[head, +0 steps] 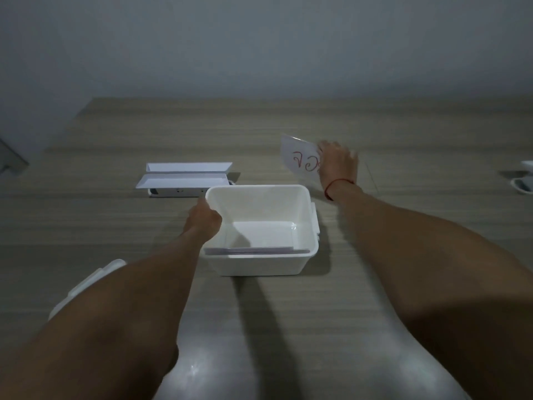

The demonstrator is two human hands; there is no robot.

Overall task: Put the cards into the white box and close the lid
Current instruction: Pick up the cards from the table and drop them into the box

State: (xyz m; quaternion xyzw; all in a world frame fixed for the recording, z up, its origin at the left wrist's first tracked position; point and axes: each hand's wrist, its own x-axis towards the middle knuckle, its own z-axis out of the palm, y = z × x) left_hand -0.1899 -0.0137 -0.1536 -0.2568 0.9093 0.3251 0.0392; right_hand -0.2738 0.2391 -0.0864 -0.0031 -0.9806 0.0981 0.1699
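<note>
The white box (302,197) stands open in the middle of the wooden table. Several cards (253,250) lie flat inside it against the near wall. My left hand (203,219) grips the box's left rim, thumb inside. Beyond the box to the right, my right hand (337,164) holds a white card with red writing (300,160) tilted above the table. The box's lid (86,284) lies at the near left, mostly hidden under my left forearm.
A white tray-like holder (187,179) with two slots sits behind the box on the left. Two small white objects (523,180) are at the right edge. A wall stands behind the table's far edge.
</note>
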